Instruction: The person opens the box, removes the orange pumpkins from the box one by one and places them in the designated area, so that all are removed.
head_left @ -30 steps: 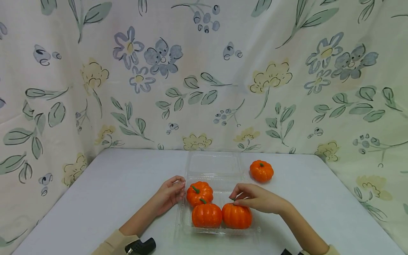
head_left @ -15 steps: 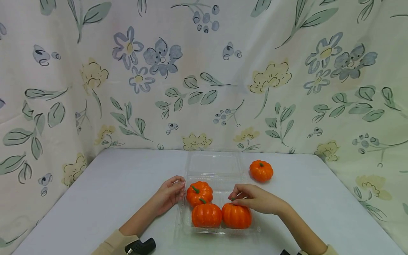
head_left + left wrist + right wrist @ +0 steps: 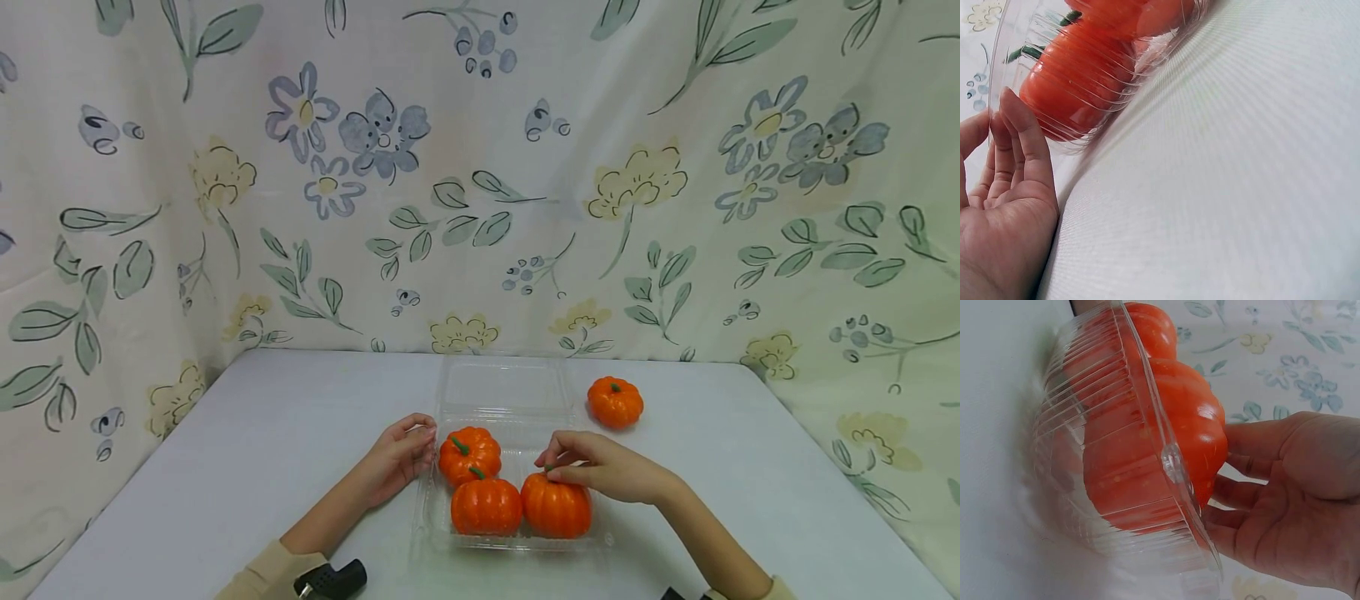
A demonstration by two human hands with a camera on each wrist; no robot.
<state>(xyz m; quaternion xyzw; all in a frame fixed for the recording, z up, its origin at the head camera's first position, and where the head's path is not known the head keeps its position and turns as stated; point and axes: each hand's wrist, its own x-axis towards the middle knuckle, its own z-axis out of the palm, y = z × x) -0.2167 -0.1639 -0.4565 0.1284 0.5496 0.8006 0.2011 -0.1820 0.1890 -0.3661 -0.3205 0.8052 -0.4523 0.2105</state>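
A clear plastic clamshell container lies with its lid folded back. Three small orange pumpkins are inside: one at the back left, one at the front left and one at the front right. My left hand pinches the container's left rim between thumb and fingers, as the left wrist view shows. With thumb and fingers, my right hand holds the front-right pumpkin at its green stem. In the right wrist view that pumpkin rises above the clear rim; the fingertips are partly hidden behind it.
Another orange pumpkin sits on the white table, right of the raised lid. A floral cloth hangs behind the table and along its sides.
The front-right pumpkin and my right hand have shifted very slightly to the left and up. My left hand and the container have stayed put.
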